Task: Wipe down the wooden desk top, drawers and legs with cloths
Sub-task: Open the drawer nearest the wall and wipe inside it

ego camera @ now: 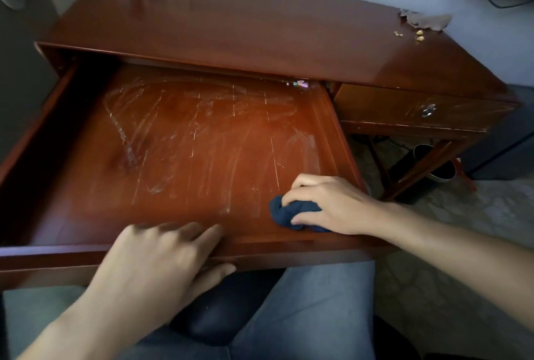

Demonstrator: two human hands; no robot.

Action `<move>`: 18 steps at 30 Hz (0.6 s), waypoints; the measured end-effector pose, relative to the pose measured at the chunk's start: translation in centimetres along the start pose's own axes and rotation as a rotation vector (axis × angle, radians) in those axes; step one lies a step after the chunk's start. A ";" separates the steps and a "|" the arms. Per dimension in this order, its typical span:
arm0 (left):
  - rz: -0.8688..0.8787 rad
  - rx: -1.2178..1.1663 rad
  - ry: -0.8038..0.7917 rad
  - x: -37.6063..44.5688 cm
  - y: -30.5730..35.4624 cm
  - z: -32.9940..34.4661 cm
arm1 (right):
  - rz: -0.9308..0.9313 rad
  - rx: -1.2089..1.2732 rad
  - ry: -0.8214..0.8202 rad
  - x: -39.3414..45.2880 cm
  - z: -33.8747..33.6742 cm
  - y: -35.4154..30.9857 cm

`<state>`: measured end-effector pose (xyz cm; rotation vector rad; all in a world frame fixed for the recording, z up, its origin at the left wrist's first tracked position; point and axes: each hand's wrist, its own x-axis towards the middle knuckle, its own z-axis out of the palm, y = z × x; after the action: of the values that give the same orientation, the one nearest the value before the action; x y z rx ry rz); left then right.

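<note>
The reddish wooden desk (231, 21) has its wide drawer (187, 140) pulled out towards me, its bottom marked with pale smears and scratches. My right hand (332, 203) presses a crumpled dark blue cloth (289, 213) onto the drawer bottom at its near right corner. My left hand (161, 261) grips the drawer's front edge (57, 255), fingers inside and thumb underneath. A smaller shut drawer (410, 108) with a metal ring pull (428, 110) sits at the right.
A torn brown scrap (424, 20) and yellow crumbs (419, 34) lie at the desk's far right corner. Small coloured bits (299, 83) rest at the drawer's back. A dark bin (433, 166) stands under the desk by the leg (416, 172). My jeans-clad legs (303, 316) are below.
</note>
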<state>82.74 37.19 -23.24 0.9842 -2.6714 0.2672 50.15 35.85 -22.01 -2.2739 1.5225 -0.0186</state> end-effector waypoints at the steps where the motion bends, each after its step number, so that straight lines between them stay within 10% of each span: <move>1: -0.022 -0.004 -0.004 -0.4 -0.4 0.0 | -0.038 0.038 0.019 0.8 0.5 -0.5; 10: -0.135 -0.012 -0.104 -1.3 -1.1 -1.0 | -0.375 -0.010 0.125 8.4 2.8 -5.6; 18: -0.108 0.006 -0.210 -1.7 -2.2 -0.6 | -0.134 -0.079 -0.039 1.3 0.8 0.8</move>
<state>85.53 36.67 -23.03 1.2157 -2.7905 0.1569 50.20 34.70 -23.31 -2.4198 1.3721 0.0488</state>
